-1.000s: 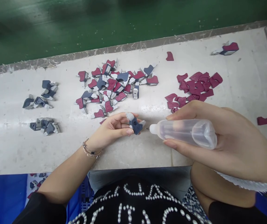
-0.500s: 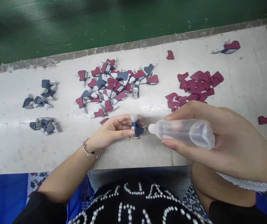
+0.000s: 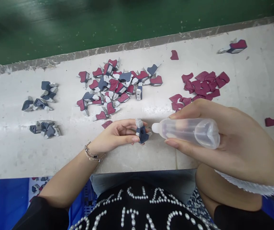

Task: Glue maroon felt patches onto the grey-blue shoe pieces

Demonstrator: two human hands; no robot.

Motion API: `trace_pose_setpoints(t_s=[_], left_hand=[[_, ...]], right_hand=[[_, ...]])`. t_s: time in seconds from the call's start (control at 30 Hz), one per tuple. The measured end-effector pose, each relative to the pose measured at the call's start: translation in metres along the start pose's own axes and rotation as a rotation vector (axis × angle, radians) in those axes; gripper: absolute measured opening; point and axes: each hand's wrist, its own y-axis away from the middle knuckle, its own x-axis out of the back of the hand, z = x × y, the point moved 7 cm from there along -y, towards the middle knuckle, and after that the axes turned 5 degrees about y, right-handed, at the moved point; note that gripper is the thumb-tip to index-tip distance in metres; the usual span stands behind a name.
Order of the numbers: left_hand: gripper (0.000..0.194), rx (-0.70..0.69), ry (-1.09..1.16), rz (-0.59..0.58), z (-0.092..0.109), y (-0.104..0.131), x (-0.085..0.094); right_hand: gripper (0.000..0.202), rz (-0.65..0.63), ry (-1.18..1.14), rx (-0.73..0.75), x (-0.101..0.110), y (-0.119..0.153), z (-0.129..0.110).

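Note:
My left hand pinches a small navy and grey plastic part between thumb and fingers, just above the near side of the table. My right hand is wrapped round a clear squeeze bottle lying sideways in the grip. Its white tip points left at the plastic part, a small gap apart. A single maroon piece lies behind my left hand. Beyond my right hand is a pile of flat maroon pieces, partly hidden by that hand.
On the pale table, a heap of navy, grey and maroon parts lies at centre. Navy and grey parts sit in groups at left. One part rests far right. Blue bins stand below the table edge.
The plastic part in my left hand has tilted and shifted slightly right. My right hand and the bottle have risen a little in view, and the tip remains close to the part.

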Motion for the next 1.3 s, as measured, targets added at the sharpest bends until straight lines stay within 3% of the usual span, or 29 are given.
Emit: trace_pose_setpoints(t_s=[0.17,0.4,0.47,0.63,0.8,0.97,1.07,1.13,1.2,1.3], left_hand=[[0.036,-0.011,0.001,-0.025,0.001,-0.001,-0.002],[0.033,-0.101,0.046,-0.028,0.002,0.000,0.004],[0.030,-0.118,0.088,-0.061,0.004,0.002,0.003],[0.029,-0.155,0.155,-0.108,0.012,0.007,-0.004],[0.032,-0.220,0.186,-0.162,0.019,0.015,-0.009],[0.033,-0.247,0.165,-0.198,0.025,0.022,-0.015],[0.032,-0.206,0.076,-0.163,0.018,0.026,-0.028],[0.033,-0.142,0.017,-0.151,0.005,0.030,-0.042],[0.033,-0.073,0.008,-0.133,-0.012,0.039,-0.053],[0.033,-0.058,0.043,-0.084,-0.033,0.059,-0.055]], right_hand=[[0.020,0.007,-0.007,0.016,0.003,0.000,-0.001],[0.027,0.173,-0.030,0.046,0.036,0.010,0.012],[0.031,0.160,-0.072,0.046,0.035,0.007,0.017],[0.036,0.038,-0.240,-0.068,0.006,-0.017,0.033],[0.036,-0.105,-0.381,-0.071,-0.030,-0.034,0.042],[0.033,-0.138,-0.317,-0.075,-0.058,-0.048,0.049],[0.036,-0.157,-0.239,-0.068,-0.068,-0.052,0.050],[0.047,-0.132,-0.177,-0.086,-0.062,-0.045,0.049],[0.057,-0.016,-0.074,-0.142,-0.042,-0.029,0.044],[0.038,0.137,0.092,-0.227,-0.012,0.005,0.023]])
